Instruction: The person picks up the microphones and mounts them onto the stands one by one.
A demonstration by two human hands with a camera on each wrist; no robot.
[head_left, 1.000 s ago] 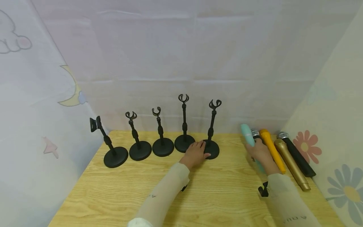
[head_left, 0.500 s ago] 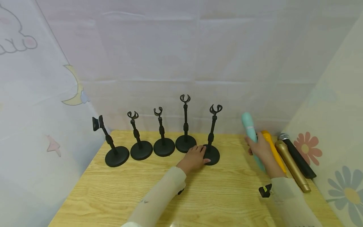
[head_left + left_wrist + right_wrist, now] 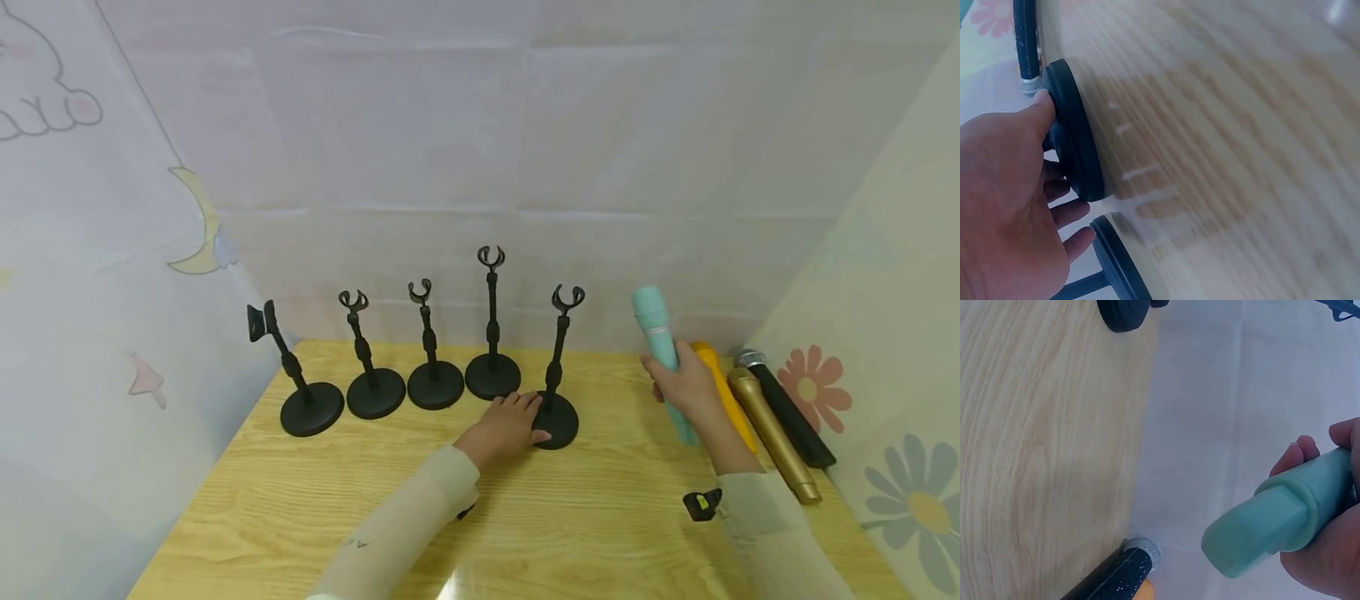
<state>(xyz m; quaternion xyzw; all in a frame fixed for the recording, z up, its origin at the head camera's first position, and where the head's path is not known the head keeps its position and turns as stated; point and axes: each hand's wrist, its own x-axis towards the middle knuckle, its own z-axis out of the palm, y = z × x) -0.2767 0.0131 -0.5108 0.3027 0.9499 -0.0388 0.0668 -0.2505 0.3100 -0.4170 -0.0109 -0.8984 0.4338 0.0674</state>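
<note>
In the head view my left hand [image 3: 504,427] grips the round base of the rightmost black microphone stand [image 3: 557,354]. The left wrist view shows thumb and fingers at the rim of that base [image 3: 1074,134]. The stand is upright, its clip at the top holding nothing. My right hand [image 3: 692,385] holds a mint-green microphone [image 3: 654,321] by its handle, head end up and away from me. Its blunt, angular lower end [image 3: 1260,528] points toward the camera in the right wrist view, with fingers wrapped behind it.
Several more black stands, including a tall one [image 3: 492,333] and a leftmost one [image 3: 312,408], line the table's back. At right lie an orange microphone [image 3: 726,400], a gold one [image 3: 776,437] and a black one [image 3: 795,417]. Another black microphone [image 3: 1116,572] shows in the right wrist view.
My right hand has lifted the mint-green microphone from beside the others, tilting its head upward. My left hand has drawn the rightmost stand a little toward me.
</note>
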